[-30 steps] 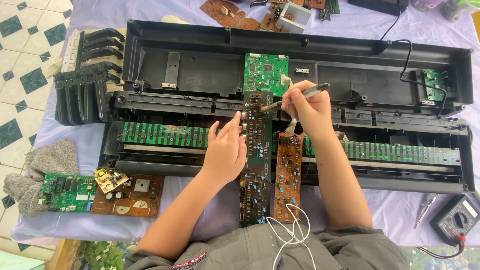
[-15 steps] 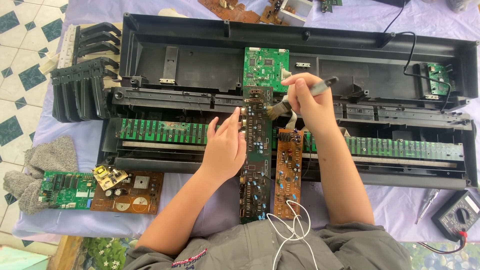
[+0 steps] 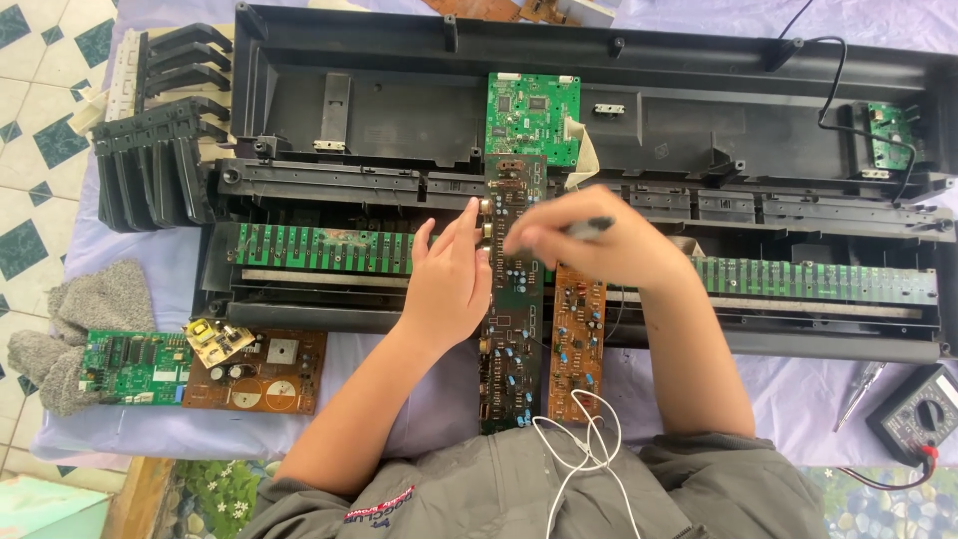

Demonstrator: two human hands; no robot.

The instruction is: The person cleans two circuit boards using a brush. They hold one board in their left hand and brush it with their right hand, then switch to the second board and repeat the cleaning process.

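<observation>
I see a long dark-green narrow circuit board (image 3: 513, 299) beside an orange-brown narrow circuit board (image 3: 578, 344) dotted with blue parts. The opened keyboard casing (image 3: 399, 110) is black, its square circuit board (image 3: 532, 118) bright green. The cloth on my counter (image 3: 788, 394) is pale lilac.

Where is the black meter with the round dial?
In the head view the meter sits at the bottom right corner of the table, right of the person's right arm, with a screwdriver just to its left.
</observation>
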